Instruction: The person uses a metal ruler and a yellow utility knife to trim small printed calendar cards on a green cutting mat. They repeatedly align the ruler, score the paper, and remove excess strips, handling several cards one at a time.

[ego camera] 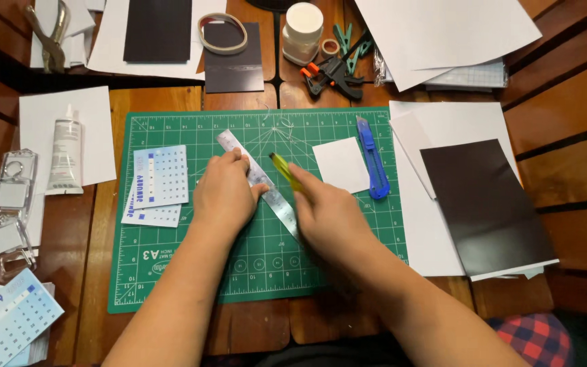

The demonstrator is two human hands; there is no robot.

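Steel ruler (266, 187) lies slantwise across the green cutting mat (171, 272), running from upper left down toward lower right, and I press it flat with my left hand (224, 194), fingers spread over its upper half and palm on the mat. My right hand (327, 214) is closed around a yellow-green craft knife (285, 171), whose tip sits right against the ruler's right edge, near the middle of the mat. Just to the right of the knife a small white paper square (341, 164) rests on the mat, and beside that lies a blue utility knife (373, 160), untouched. Left of my left hand, two small calendar prints (157, 183) overlap on the mat. Off the mat, on the wooden table (253, 326), a glue tube (66, 156) lies on white paper to the left, a black sheet (484, 204) sits on white sheets to the right, and a roll of tape (223, 32), a white jar (303, 30) and some clamps (334, 71) crowd the far edge.
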